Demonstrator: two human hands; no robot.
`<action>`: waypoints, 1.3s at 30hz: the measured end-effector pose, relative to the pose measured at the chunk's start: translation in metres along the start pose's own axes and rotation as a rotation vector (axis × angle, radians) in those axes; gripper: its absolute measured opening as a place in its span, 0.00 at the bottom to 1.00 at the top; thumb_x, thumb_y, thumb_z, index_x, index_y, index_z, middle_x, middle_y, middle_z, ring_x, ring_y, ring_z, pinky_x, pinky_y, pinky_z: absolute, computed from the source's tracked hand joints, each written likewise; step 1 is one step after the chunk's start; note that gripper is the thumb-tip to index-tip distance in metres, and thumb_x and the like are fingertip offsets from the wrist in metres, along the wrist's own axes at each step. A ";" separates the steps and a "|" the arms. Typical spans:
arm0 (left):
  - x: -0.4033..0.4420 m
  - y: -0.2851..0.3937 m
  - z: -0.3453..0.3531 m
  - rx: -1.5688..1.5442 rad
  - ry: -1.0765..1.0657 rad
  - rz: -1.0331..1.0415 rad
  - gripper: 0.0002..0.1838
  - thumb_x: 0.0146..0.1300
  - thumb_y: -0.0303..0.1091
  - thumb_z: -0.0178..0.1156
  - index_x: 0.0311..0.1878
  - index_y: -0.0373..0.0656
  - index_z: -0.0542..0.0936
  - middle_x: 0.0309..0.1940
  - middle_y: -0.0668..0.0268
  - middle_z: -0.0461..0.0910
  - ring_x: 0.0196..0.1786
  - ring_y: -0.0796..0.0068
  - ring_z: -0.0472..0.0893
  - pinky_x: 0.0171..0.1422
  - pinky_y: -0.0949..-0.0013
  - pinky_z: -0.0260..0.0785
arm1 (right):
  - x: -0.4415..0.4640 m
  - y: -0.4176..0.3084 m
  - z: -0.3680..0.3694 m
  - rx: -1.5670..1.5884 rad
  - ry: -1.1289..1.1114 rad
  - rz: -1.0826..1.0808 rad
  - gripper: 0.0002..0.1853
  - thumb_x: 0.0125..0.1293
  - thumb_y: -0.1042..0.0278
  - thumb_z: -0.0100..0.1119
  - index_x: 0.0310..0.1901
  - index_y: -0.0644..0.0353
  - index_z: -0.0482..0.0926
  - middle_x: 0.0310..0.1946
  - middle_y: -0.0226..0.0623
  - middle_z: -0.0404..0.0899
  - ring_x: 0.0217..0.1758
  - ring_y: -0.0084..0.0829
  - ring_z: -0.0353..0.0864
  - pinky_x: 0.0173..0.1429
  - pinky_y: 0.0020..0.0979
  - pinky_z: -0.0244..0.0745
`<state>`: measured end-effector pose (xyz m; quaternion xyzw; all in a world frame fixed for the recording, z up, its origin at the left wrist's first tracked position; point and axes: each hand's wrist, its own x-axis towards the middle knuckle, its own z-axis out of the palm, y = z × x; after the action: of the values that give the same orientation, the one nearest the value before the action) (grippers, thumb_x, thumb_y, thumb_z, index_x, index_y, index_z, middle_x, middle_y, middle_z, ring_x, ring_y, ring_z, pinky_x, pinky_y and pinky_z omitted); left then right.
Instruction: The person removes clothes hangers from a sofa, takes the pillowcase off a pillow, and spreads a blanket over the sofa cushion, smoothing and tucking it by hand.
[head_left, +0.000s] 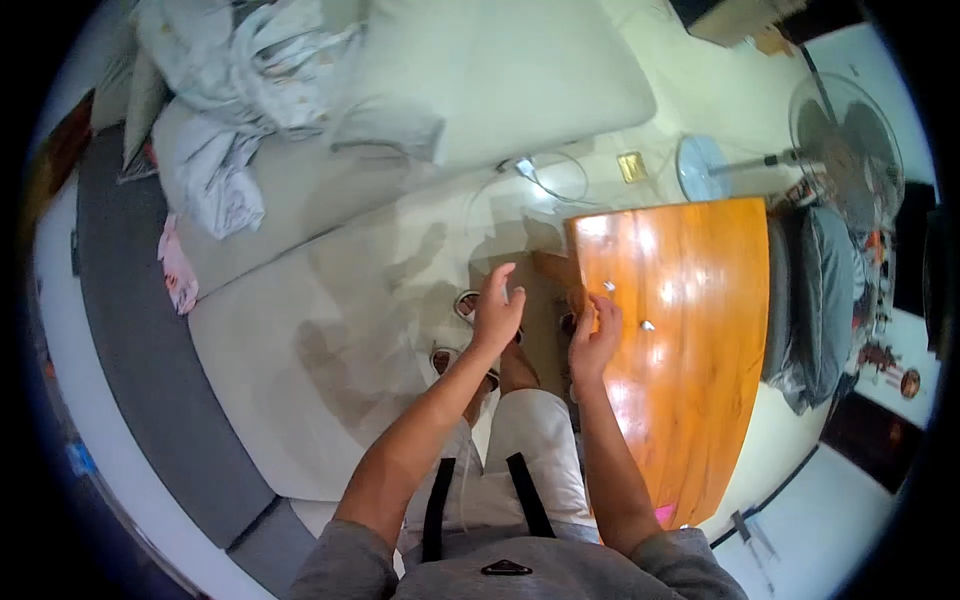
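My left hand [497, 310] is raised in front of my legs, over the floor. Its thumb and fingers are apart, and I see nothing between them. By the left edge of the orange-brown wooden table [690, 400] is my right hand [594, 340]. Its fingers point away from me with a gap at the thumb, and no held thing shows. Just beyond its fingertips lies a small shiny whitish piece [609, 286] on the tabletop. A second small shiny piece [648, 325] lies to the right of that hand. Both pieces are too small to name.
A beige sofa seat [300, 370] fills the left side, with rumpled cloth [220, 160] and a pink cloth [177, 268] on it. A white cable [560, 185] runs over the floor near a standing fan [846, 150]. Dark cushions [826, 300] stand beyond the table.
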<state>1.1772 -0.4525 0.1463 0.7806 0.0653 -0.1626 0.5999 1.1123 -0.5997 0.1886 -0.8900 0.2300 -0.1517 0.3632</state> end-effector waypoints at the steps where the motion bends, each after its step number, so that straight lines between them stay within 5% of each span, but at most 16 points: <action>1: -0.002 0.000 -0.011 0.062 0.047 0.110 0.21 0.61 0.28 0.55 0.59 0.41 0.70 0.58 0.53 0.72 0.60 0.57 0.72 0.62 0.60 0.65 | -0.003 -0.014 0.013 0.055 -0.057 -0.047 0.13 0.65 0.76 0.51 0.51 0.65 0.75 0.48 0.48 0.74 0.53 0.45 0.73 0.59 0.38 0.67; 6: -0.015 -0.008 -0.089 0.292 0.199 0.133 0.27 0.67 0.43 0.53 0.66 0.46 0.65 0.68 0.50 0.60 0.71 0.45 0.57 0.71 0.46 0.49 | -0.021 -0.082 0.082 0.353 -0.450 -0.069 0.24 0.70 0.63 0.48 0.65 0.62 0.65 0.65 0.50 0.63 0.70 0.46 0.59 0.72 0.38 0.52; 7: -0.018 -0.014 -0.111 0.280 0.193 0.098 0.31 0.67 0.50 0.51 0.70 0.48 0.60 0.72 0.50 0.53 0.73 0.42 0.50 0.72 0.39 0.41 | -0.023 -0.096 0.095 0.309 -0.578 -0.155 0.28 0.71 0.59 0.45 0.69 0.60 0.58 0.70 0.49 0.55 0.76 0.46 0.49 0.76 0.42 0.42; 11: -0.046 -0.015 -0.199 0.444 0.328 0.056 0.36 0.65 0.52 0.53 0.73 0.51 0.55 0.74 0.53 0.47 0.76 0.46 0.45 0.73 0.37 0.36 | -0.048 -0.166 0.141 0.169 -0.802 -0.385 0.30 0.71 0.55 0.45 0.71 0.58 0.55 0.73 0.47 0.50 0.78 0.49 0.41 0.75 0.54 0.30; 17: -0.086 -0.036 -0.311 0.508 0.527 -0.003 0.38 0.63 0.50 0.56 0.73 0.52 0.54 0.75 0.54 0.46 0.76 0.47 0.44 0.73 0.38 0.35 | -0.095 -0.258 0.203 0.068 -1.001 -0.632 0.31 0.71 0.53 0.46 0.71 0.57 0.56 0.73 0.47 0.50 0.77 0.50 0.41 0.75 0.55 0.31; 20: -0.097 -0.044 -0.349 0.520 0.607 -0.067 0.40 0.61 0.50 0.59 0.73 0.50 0.54 0.74 0.54 0.47 0.75 0.46 0.46 0.73 0.37 0.36 | -0.111 -0.284 0.229 0.114 -1.030 -0.692 0.29 0.70 0.57 0.48 0.69 0.60 0.58 0.71 0.50 0.53 0.76 0.51 0.47 0.75 0.52 0.39; 26: -0.063 -0.027 -0.376 0.532 0.671 -0.004 0.43 0.54 0.49 0.64 0.72 0.50 0.59 0.73 0.53 0.50 0.75 0.48 0.48 0.73 0.38 0.39 | -0.091 -0.309 0.284 0.369 -0.972 -0.564 0.21 0.68 0.67 0.50 0.60 0.69 0.66 0.60 0.53 0.67 0.64 0.49 0.66 0.68 0.39 0.60; 30: -0.008 0.006 -0.405 0.509 0.638 -0.122 0.43 0.52 0.43 0.65 0.71 0.48 0.58 0.72 0.52 0.51 0.74 0.48 0.51 0.73 0.39 0.40 | -0.040 -0.341 0.325 0.339 -0.885 -0.556 0.21 0.67 0.68 0.53 0.59 0.68 0.67 0.57 0.51 0.69 0.62 0.45 0.68 0.66 0.40 0.61; 39: 0.174 0.013 -0.468 0.239 0.837 -0.101 0.40 0.51 0.33 0.64 0.68 0.41 0.59 0.66 0.51 0.60 0.69 0.51 0.60 0.72 0.54 0.52 | 0.197 -0.415 0.488 0.054 -0.453 -0.700 0.46 0.54 0.66 0.71 0.68 0.69 0.51 0.66 0.57 0.57 0.67 0.48 0.62 0.66 0.40 0.61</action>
<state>1.4267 -0.0242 0.2062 0.8390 0.3216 0.1321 0.4186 1.6164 -0.1589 0.1698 -0.9155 -0.1762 -0.0724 0.3543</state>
